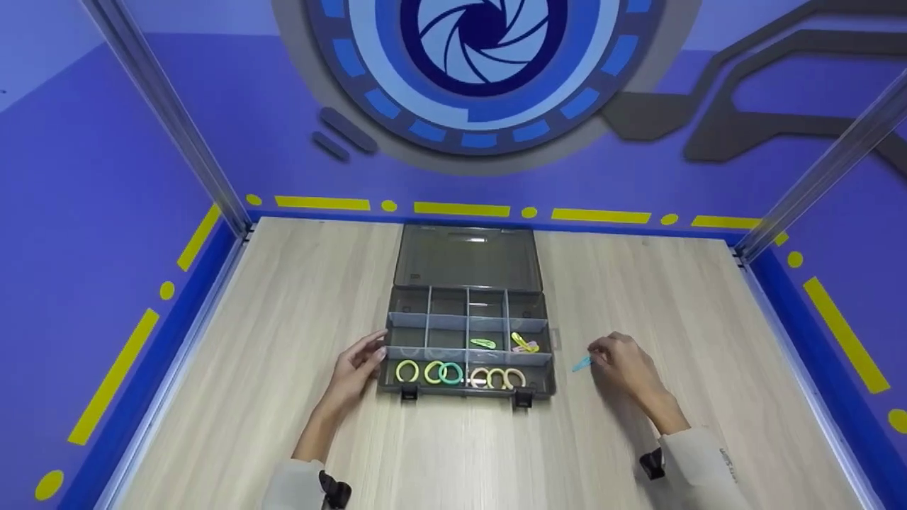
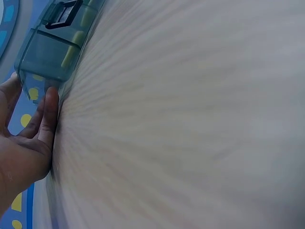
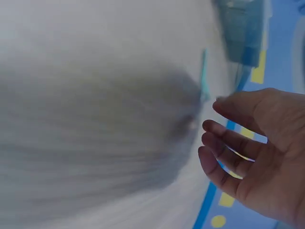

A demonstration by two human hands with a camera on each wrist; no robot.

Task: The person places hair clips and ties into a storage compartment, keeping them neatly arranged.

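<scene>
We see a small blue clip [image 1: 582, 364] lying on the table [image 1: 283, 439], just right of the open box [image 1: 468, 386] and at the tips of the right hand [image 1: 627, 368]. We judge the clip light, stiff and thin, a little slick, and likely to skate on the smooth wood if nudged. It lies flat, so we would pinch it by its long edges near the middle, thumb on one side and forefinger on the other, or tip one end up first.

The right hand hovers over the clip with its fingers loosely bent. In the wrist view the clip [image 3: 204, 76] shows as a blurred teal sliver beyond the fingertips [image 3: 220, 104], and the hand [image 3: 259, 152] holds nothing that we can make out; whether a fingertip touches the clip we cannot tell.

The left hand [image 1: 358, 368] lies relaxed and unclenched, fingers nearly straight against the box's left front corner. The left wrist view shows the fingers [image 2: 47, 112] touching the box wall [image 2: 45, 57], steadying rather than gripping.

Inside the box, hair rings [image 1: 460, 373] fill the front row, and two clips [image 1: 504, 343] sit in the row behind.
</scene>
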